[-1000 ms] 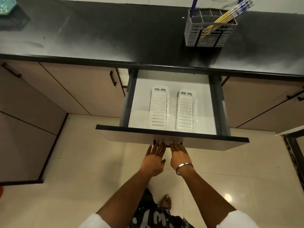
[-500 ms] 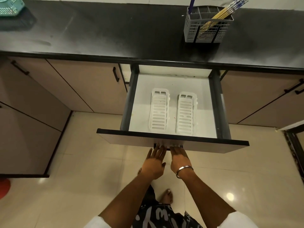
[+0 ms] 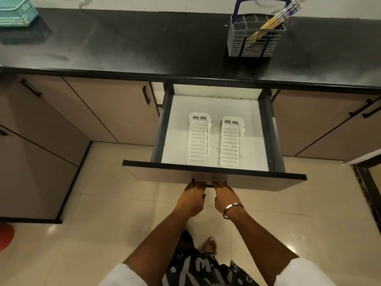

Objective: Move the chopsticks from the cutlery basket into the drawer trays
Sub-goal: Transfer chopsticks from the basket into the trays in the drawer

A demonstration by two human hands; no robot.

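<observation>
The chopsticks (image 3: 276, 20) stand bunched in the basket (image 3: 254, 39) on the counter (image 3: 144, 42), leaning up and to the right, well beyond the hands and to their right. Two empty trays (image 3: 196, 139) lie lengthwise in the open drawer (image 3: 214, 129). Both hands, left (image 3: 192, 198) and right (image 3: 224, 196), curl on the handle (image 3: 209, 185); the right hand is nearer the basket.
</observation>
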